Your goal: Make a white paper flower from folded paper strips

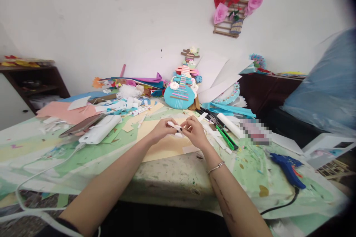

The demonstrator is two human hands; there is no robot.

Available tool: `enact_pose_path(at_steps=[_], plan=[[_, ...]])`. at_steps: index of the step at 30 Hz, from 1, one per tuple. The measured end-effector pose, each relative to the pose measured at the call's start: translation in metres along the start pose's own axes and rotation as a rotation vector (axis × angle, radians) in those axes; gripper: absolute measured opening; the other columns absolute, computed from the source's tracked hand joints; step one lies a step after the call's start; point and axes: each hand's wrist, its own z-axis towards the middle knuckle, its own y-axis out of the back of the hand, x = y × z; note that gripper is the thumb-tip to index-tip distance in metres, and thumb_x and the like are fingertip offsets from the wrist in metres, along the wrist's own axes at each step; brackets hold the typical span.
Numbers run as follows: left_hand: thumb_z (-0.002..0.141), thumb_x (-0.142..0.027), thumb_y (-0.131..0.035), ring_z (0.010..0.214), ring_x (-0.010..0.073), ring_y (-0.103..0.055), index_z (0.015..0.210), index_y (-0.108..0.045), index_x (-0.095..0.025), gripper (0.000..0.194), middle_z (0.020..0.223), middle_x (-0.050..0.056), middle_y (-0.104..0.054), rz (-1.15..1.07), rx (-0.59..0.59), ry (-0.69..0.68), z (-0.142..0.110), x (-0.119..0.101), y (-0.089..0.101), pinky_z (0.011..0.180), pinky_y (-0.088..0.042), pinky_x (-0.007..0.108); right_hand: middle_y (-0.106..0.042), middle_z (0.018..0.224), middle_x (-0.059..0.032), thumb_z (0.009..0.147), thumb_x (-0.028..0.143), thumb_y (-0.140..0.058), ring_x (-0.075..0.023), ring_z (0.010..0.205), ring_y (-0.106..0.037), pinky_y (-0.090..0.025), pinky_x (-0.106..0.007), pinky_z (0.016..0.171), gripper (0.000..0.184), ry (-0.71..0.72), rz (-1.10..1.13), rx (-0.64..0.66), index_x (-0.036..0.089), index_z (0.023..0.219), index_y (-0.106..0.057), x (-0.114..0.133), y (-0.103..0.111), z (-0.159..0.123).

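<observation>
Left hand (160,131) and right hand (195,132) pinched a white piece (173,125), apparently paper, between them, above the cream sheet (161,151). Uneven pull from either hand could have torn it; excess fingertip pressure could have creased it.

Brightly and softly lit from a source out of view, with the wall (111,18) greying slightly towards the left. Dark beneath the worktop (178,172). Pale and short on fine detail at the white piece (174,125). Stretched towards the sides, soft along the right edge, black in the upper right corner, pixelated over one patch (256,132) at right.
</observation>
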Motion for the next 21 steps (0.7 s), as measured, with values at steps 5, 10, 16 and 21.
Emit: enact_pose_path(at_steps=[5,10,16,21], plan=[[0.067,-0.033,-0.064,0.051,0.0092,-0.05,0.073,-0.058,-0.014,0.021,0.06,-0.001,-0.059,0.064,-0.003,-0.012,-0.0003,0.0,0.0007,0.046,-0.03,0.019,-0.045,0.081,-0.0008,0.076,0.021,-0.056,-0.0086,0.064,-0.049,-0.044,-0.023,0.056,0.006,-0.002,0.001,0.005,0.018,0.077,-0.061,0.0008,0.0003,-0.0004],[0.067,-0.033,-0.065,0.055,0.0096,-0.051,0.07,-0.059,-0.014,0.019,0.06,-0.002,-0.057,0.051,0.024,-0.059,-0.0007,-0.001,0.0001,0.05,-0.034,0.019,-0.045,0.081,-0.0004,0.075,0.021,-0.057,-0.0076,0.062,-0.049,-0.044,-0.023,0.057,0.006,-0.014,-0.009,0.011,0.018,0.076,-0.062,0.0035,0.0004,-0.0002],[0.069,-0.03,-0.063,0.057,0.0103,-0.051,0.07,-0.059,-0.013,0.017,0.061,-0.001,-0.056,0.075,0.024,-0.095,0.0,0.0005,0.0007,0.053,-0.035,0.02,-0.05,0.081,-0.0005,0.074,0.021,-0.058,-0.0073,0.061,-0.05,-0.043,-0.022,0.057,0.008,-0.02,-0.041,0.031,0.019,0.079,-0.063,0.0012,0.003,-0.0007],[0.069,-0.029,-0.063,0.058,0.0103,-0.05,0.072,-0.059,-0.013,0.017,0.063,-0.001,-0.056,0.087,0.016,-0.106,0.0017,0.0032,0.003,0.053,-0.034,0.02,-0.054,0.075,0.0,0.075,0.016,-0.055,-0.0071,0.058,-0.049,-0.04,-0.021,0.057,0.01,-0.001,-0.068,0.06,0.019,0.08,-0.064,0.0013,0.0055,-0.0006]])
